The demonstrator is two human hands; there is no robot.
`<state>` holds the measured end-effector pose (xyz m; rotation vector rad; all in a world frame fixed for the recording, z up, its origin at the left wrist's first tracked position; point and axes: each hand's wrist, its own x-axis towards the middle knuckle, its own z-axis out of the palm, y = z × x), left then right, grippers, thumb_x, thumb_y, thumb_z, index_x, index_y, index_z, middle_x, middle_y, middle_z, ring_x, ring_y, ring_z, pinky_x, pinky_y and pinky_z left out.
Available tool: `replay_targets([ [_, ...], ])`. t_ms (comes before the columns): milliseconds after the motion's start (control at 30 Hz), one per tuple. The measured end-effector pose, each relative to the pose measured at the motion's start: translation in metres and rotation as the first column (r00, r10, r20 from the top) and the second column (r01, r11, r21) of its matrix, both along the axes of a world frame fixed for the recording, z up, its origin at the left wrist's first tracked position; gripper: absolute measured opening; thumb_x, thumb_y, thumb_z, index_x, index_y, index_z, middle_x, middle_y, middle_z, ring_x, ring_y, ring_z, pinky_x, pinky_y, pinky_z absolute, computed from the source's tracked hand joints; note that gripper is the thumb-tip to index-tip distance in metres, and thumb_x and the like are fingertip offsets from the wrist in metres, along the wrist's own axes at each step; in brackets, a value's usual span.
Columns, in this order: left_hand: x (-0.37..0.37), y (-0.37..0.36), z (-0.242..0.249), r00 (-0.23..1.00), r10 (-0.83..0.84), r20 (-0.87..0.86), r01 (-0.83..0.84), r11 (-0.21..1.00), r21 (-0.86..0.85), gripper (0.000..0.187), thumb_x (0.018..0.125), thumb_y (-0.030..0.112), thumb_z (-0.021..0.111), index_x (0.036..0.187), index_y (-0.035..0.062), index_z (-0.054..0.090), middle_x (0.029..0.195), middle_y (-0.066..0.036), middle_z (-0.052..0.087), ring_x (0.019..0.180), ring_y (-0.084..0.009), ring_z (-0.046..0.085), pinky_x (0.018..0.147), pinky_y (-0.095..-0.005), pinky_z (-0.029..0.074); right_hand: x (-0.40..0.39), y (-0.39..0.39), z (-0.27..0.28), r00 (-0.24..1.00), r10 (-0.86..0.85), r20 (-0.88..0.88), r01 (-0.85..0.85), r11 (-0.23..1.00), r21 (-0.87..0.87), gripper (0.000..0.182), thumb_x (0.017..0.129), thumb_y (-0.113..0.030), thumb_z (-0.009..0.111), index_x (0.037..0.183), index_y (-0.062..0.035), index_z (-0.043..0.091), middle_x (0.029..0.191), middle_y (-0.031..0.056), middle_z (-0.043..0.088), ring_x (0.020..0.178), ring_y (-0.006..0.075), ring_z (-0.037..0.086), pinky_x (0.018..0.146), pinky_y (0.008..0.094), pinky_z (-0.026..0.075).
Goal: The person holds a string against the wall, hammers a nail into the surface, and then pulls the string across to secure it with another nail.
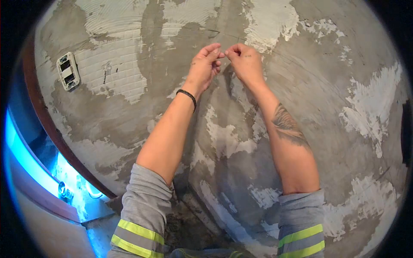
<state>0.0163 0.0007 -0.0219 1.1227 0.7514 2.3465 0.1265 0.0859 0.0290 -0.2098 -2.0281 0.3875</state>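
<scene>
Both of my hands are raised in front of a grey, patchy plastered wall [172, 124], close together near the top centre. My left hand [206, 66], with a black bracelet on the wrist, has its thumb and index finger pinched, the other fingers curled. Beside it on the right, my right hand [245, 62] also pinches thumb against index finger, its fingertips nearly meeting the left ones. Whatever lies between the fingertips is too small to make out. A thin dark line shows on the wall just above the hands.
A white switch or socket frame [68, 71] with dark openings is fixed to the wall at upper left. Along the left runs a brown curved edge [56, 133], with bright blue light and a door knob [65, 190] beyond it.
</scene>
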Motion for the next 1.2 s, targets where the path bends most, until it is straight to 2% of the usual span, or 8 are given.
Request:
replay_targets([
  [233,-0.001,-0.008,-0.010,0.982,-0.169,0.080,0.169,0.986,0.009,0.021,0.097,0.015,0.059,0.117,0.0097,0.059,0.093,0.002,0.063,0.069,-0.0047,0.052,0.062,-0.0216,0.049,-0.006,-0.017,-0.012,0.995,-0.097,-0.032,0.096,0.995,-0.024,0.024,0.085,-0.027,0.060,0.090,-0.0060,0.070,0.084,0.0178,0.069,0.080,0.0345,0.067,0.072,0.0437,0.051],
  [300,-0.005,-0.007,-0.010,0.984,-0.164,0.074,0.164,0.986,0.009,0.019,0.096,0.015,0.059,0.114,0.0086,0.060,0.092,0.002,0.063,0.069,-0.0046,0.053,0.062,-0.0215,0.050,-0.004,-0.021,-0.013,0.999,0.043,0.030,-0.040,0.995,-0.097,0.021,0.085,-0.021,0.066,0.090,0.0001,0.069,0.075,0.0124,0.068,0.068,0.0197,0.063,0.065,0.0340,0.049],
  [433,-0.001,-0.012,-0.002,0.981,-0.183,0.069,0.186,0.982,-0.033,0.015,0.097,0.015,0.059,0.109,0.0066,0.062,0.091,0.003,0.063,0.070,-0.0044,0.053,0.062,-0.0220,0.051,-0.004,-0.023,-0.009,1.000,-0.026,0.003,0.027,0.992,-0.123,0.022,0.085,-0.021,0.067,0.090,0.0002,0.069,0.076,0.0113,0.068,0.068,0.0190,0.063,0.065,0.0334,0.049],
  [500,-0.006,-0.012,0.003,0.982,-0.181,0.044,0.183,0.983,-0.036,0.015,0.097,0.016,0.059,0.109,0.0066,0.062,0.090,0.003,0.062,0.071,-0.0047,0.053,0.063,-0.0222,0.051,-0.014,-0.014,-0.008,0.999,-0.022,-0.050,0.018,0.997,-0.077,0.023,0.083,-0.027,0.066,0.088,-0.0048,0.071,0.081,0.0189,0.069,0.080,0.0339,0.067,0.072,0.0414,0.051],
  [633,-0.025,-0.004,0.012,0.993,-0.082,0.082,0.084,0.996,-0.014,0.016,0.097,0.016,0.058,0.110,0.0068,0.061,0.089,0.002,0.062,0.073,-0.0058,0.053,0.066,-0.0227,0.051,-0.025,-0.014,0.012,0.996,0.050,0.080,-0.037,0.987,-0.158,0.022,0.082,-0.026,0.067,0.089,-0.0053,0.072,0.084,0.0205,0.069,0.083,0.0351,0.067,0.073,0.0428,0.051],
  [833,-0.046,0.025,0.029,0.991,-0.128,0.049,0.124,0.990,0.071,0.019,0.099,0.019,0.056,0.113,0.0070,0.058,0.092,0.000,0.063,0.074,-0.0084,0.056,0.067,-0.0253,0.051,-0.034,-0.022,0.049,0.936,-0.274,0.222,0.228,0.950,0.212,0.024,0.082,-0.023,0.064,0.090,-0.0017,0.071,0.091,0.0237,0.068,0.089,0.0379,0.067,0.076,0.0473,0.053],
  [900,-0.044,0.036,0.032,0.985,-0.127,0.115,0.116,0.989,0.090,0.016,0.099,0.019,0.056,0.109,0.0078,0.058,0.089,0.001,0.061,0.072,-0.0083,0.053,0.064,-0.0257,0.048,-0.036,-0.021,0.052,0.899,-0.399,0.183,0.256,0.815,0.520,0.025,0.084,-0.023,0.060,0.090,-0.0006,0.071,0.094,0.0234,0.068,0.089,0.0395,0.067,0.076,0.0476,0.054],
  [1200,-0.027,0.055,0.046,0.965,-0.127,0.229,0.087,0.980,0.179,0.016,0.100,0.018,0.051,0.112,0.0072,0.057,0.090,-0.001,0.063,0.072,-0.0091,0.058,0.060,-0.0255,0.052,-0.027,-0.033,0.064,0.804,-0.571,0.168,0.417,0.742,0.525,0.027,0.085,-0.025,0.058,0.099,-0.0021,0.063,0.093,0.0205,0.067,0.093,0.0412,0.066,0.077,0.0493,0.053],
])
